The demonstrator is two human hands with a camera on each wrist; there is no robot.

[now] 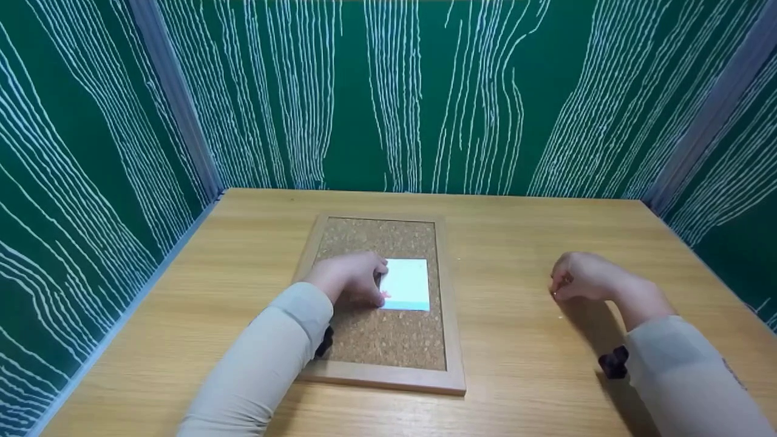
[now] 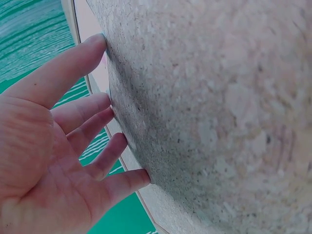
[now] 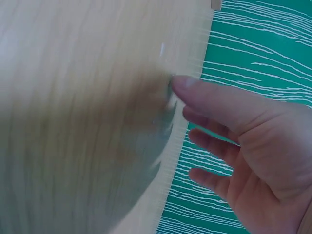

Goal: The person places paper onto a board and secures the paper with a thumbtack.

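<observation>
My left hand (image 1: 355, 276) rests over the framed cork board (image 1: 388, 349), thumb and fingers spread along the left edge of a white paper note (image 1: 408, 282). The note lies flat on the cork, with a small pinkish mark near its lower left corner. In the left wrist view, the fingertips (image 2: 139, 178) of that hand touch the cork and the note's edge. Over to the right, my right hand (image 1: 586, 279) is low at the tabletop, thumb and index tips close together. A tiny bright spot shows at those tips; what it is cannot be made out.
The wooden table (image 1: 516, 376) carries a tiny whitish speck (image 1: 559, 317) near the right hand and another small speck (image 1: 459, 259) beside the board. Green walls (image 1: 425, 121) with wavy white lines enclose the back and sides. Small dark wrist cameras (image 1: 614, 362) sit under the sleeves.
</observation>
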